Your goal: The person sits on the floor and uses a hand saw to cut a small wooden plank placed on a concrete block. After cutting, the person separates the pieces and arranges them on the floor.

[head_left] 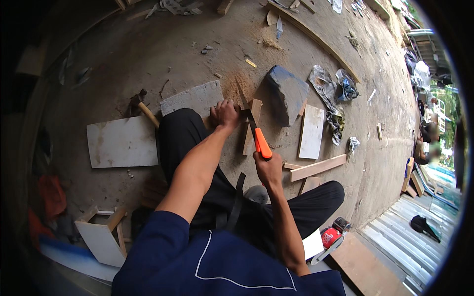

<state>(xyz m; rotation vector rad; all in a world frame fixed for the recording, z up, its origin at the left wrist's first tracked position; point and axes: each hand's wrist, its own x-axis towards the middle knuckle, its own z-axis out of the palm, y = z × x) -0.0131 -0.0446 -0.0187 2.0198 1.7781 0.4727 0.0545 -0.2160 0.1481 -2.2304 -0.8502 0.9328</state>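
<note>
My right hand [269,169] is wrapped round the orange handle of a handsaw [263,144]. Its narrow dark blade points away from me and crosses over a wooden block [249,133] on the ground. Just left of the blade, my left hand [227,114] is closed above the block's far part. A short dark end shows beside its fingers; what it grips is mostly hidden. Sawdust [237,85] lies heaped beneath the saw's tip. A flat grey concrete slab [195,97] sits left of my left hand, and a large dark stone [286,93] right of the saw.
A hammer [147,112] and a white board [122,143] lie left of my knee. On the right are another white board [312,132], a wooden strip [318,167] and crumpled plastic [323,86]. A red power tool [332,238] stands by my right leg. A long batten [316,39] lies farther off.
</note>
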